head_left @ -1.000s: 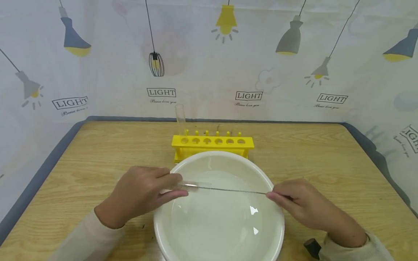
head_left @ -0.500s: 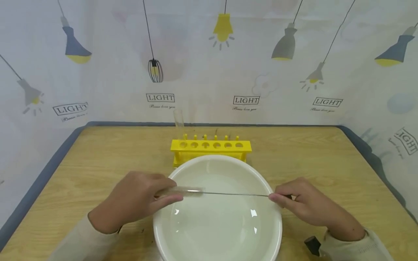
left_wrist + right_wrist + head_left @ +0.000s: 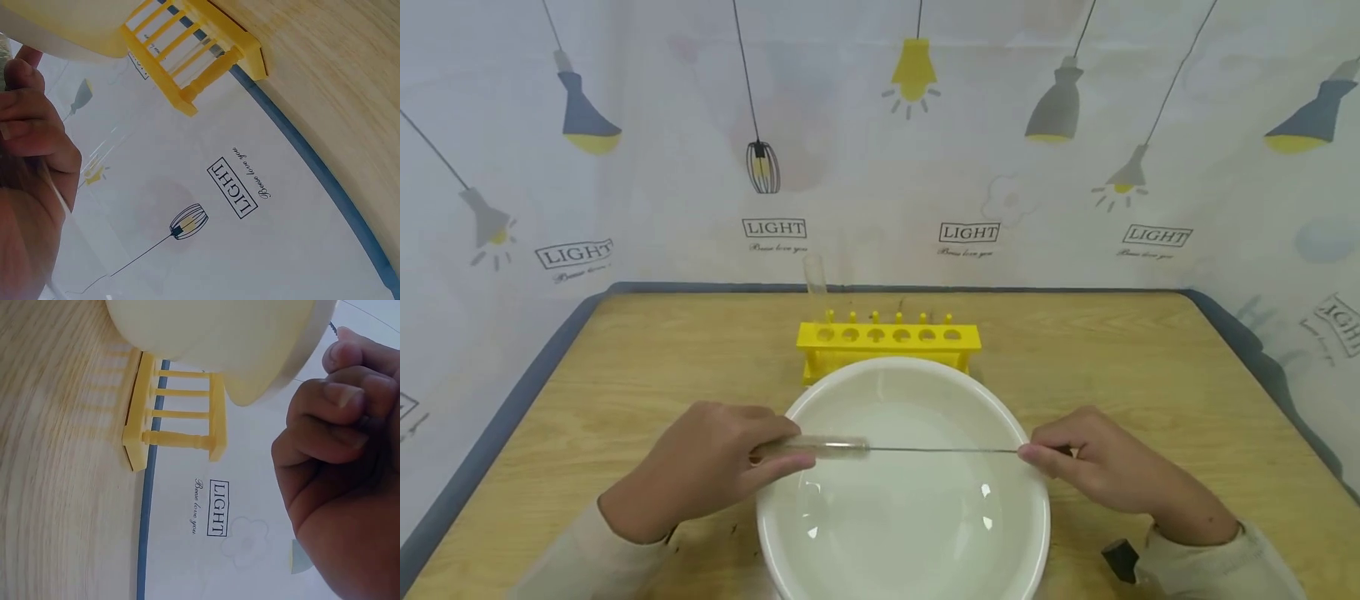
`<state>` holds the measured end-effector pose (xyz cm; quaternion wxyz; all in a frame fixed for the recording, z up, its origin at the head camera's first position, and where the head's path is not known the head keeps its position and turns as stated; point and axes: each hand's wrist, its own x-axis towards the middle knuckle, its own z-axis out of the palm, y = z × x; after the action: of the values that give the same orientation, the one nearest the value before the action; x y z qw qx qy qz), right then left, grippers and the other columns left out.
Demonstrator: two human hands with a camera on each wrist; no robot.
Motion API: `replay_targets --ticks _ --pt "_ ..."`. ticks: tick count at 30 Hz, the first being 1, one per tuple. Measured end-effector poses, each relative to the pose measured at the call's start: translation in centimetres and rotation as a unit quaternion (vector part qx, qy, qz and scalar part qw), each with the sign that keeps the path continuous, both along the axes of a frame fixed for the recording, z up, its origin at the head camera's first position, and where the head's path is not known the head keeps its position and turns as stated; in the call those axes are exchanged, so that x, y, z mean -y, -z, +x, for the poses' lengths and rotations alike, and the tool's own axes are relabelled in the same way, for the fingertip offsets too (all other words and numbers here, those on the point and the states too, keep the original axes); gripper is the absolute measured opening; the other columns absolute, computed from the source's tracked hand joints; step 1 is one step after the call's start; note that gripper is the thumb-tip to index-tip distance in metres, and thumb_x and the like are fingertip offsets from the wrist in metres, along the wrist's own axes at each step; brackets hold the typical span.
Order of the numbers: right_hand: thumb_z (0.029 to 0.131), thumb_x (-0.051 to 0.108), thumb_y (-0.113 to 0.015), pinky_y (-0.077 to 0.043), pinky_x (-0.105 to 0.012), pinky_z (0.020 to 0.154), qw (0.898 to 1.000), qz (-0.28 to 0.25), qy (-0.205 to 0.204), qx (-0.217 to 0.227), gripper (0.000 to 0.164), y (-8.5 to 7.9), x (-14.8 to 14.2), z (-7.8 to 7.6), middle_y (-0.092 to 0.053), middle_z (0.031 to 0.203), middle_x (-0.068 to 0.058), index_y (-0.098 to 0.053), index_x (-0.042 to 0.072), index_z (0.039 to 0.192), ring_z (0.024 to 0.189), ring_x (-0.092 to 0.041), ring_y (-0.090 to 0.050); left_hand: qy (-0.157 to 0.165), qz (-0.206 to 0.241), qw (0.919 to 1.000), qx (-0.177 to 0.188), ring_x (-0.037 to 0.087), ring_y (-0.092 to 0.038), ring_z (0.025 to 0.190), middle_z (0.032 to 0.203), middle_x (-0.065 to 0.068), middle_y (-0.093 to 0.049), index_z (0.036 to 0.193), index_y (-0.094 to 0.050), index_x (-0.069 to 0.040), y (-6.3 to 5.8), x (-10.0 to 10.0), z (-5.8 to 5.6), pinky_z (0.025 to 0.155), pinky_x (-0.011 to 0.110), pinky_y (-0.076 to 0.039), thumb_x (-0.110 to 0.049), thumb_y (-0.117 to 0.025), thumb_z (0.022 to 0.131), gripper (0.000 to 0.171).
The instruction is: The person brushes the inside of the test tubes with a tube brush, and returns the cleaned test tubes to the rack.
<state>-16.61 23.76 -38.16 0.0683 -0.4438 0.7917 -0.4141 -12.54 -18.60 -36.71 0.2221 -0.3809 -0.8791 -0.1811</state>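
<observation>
In the head view my left hand point(image 3: 707, 467) holds a clear glass test tube point(image 3: 842, 448) lying level above the left side of a white basin point(image 3: 1041, 533). A test tube brush sits inside the tube, and its thin twisted wire point(image 3: 943, 451) runs out of the mouth to the right. Over the basin's right rim my right hand point(image 3: 1105, 462) pinches the wire's far end, with a dark bit showing behind the fingertips. The tube's closed end is hidden in the left hand. Both wrist views show curled fingers, the left with a little of the tube point(image 3: 56, 194).
Behind the basin stands a yellow test tube rack point(image 3: 887, 337) with another clear tube point(image 3: 814, 279) upright in its leftmost hole. A short dark cylinder point(image 3: 1121, 560) lies by the right sleeve. A lamp-printed curtain point(image 3: 880, 167) hangs beyond the wooden table point(image 3: 647, 350).
The left hand has shifted slightly left and lower, and the tube and wire have gone from slightly slanted to nearly level. The right hand keeps its pinch in almost the same place.
</observation>
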Motion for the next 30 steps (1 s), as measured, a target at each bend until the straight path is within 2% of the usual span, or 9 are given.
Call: replay_targets --ticks 6,14,18,22,27,30 --pt "0.096 -0.006 -0.058 -0.042 -0.017 0.050 1.000 -0.001 -0.005 0.019 0.031 0.0 -0.4 -0.3 -0.059 0.067 0.008 -0.072 0.022 0.089 0.062 0.007 -0.045 -0.005 0.002 1.0000 -0.004 -0.012 -0.032 0.053 0.063 -0.018 -0.047 0.078 -0.065 -0.025 0.3 0.5 0.0 0.048 0.006 -0.026 -0.046 -0.071 0.090 0.025" --pt "0.096 -0.007 -0.057 -0.034 -0.014 0.047 0.999 0.013 -0.003 0.048 0.038 -0.1 -0.9 -0.4 -0.038 0.058 -0.001 -0.065 0.027 0.080 0.057 0.008 -0.034 -0.006 -0.005 0.9999 0.010 -0.013 -0.030 0.052 0.062 -0.020 -0.044 0.081 -0.067 -0.026 0.5 0.8 -0.1 0.047 0.006 -0.025 -0.047 -0.071 0.091 0.023" --pt "0.095 -0.010 -0.055 -0.031 -0.015 0.043 0.998 0.001 -0.015 0.064 0.040 -0.1 -1.2 -0.7 -0.036 0.056 -0.002 -0.057 0.021 0.071 0.054 0.007 -0.033 -0.004 -0.002 1.0000 0.004 -0.012 -0.031 0.053 0.062 -0.019 -0.048 0.083 -0.071 -0.025 0.4 1.0 -0.1 0.048 0.006 -0.027 -0.047 -0.071 0.090 0.023" --pt "0.095 -0.014 -0.050 -0.030 -0.017 0.041 0.994 -0.018 -0.044 0.100 0.041 0.0 -1.9 -0.9 -0.034 0.054 -0.004 -0.047 0.014 0.065 0.047 -0.001 -0.032 -0.004 0.002 1.0000 0.003 -0.012 -0.030 0.054 0.062 -0.019 -0.047 0.085 -0.073 -0.026 0.5 1.4 -0.1 0.048 0.006 -0.027 -0.050 -0.068 0.092 0.025" --pt "0.096 -0.020 -0.041 -0.028 -0.019 0.038 0.983 -0.040 -0.084 0.160 0.042 0.0 -2.8 -1.3 -0.031 0.052 -0.006 -0.041 0.009 0.066 0.041 -0.017 -0.026 0.000 0.009 1.0000 -0.001 -0.013 -0.031 0.056 0.062 -0.019 -0.046 0.085 -0.071 -0.028 0.7 1.7 -0.2 0.049 0.006 -0.027 -0.052 -0.063 0.094 0.027" --pt "0.096 -0.020 -0.039 -0.027 -0.019 0.038 0.978 -0.041 -0.094 0.180 0.041 0.1 -3.1 -1.5 -0.030 0.052 -0.007 -0.040 0.008 0.066 0.041 -0.019 -0.025 0.003 0.010 0.9999 -0.007 -0.012 -0.031 0.055 0.061 -0.019 -0.046 0.085 -0.071 -0.028 0.8 1.8 -0.2 0.049 0.006 -0.027 -0.053 -0.062 0.095 0.028"
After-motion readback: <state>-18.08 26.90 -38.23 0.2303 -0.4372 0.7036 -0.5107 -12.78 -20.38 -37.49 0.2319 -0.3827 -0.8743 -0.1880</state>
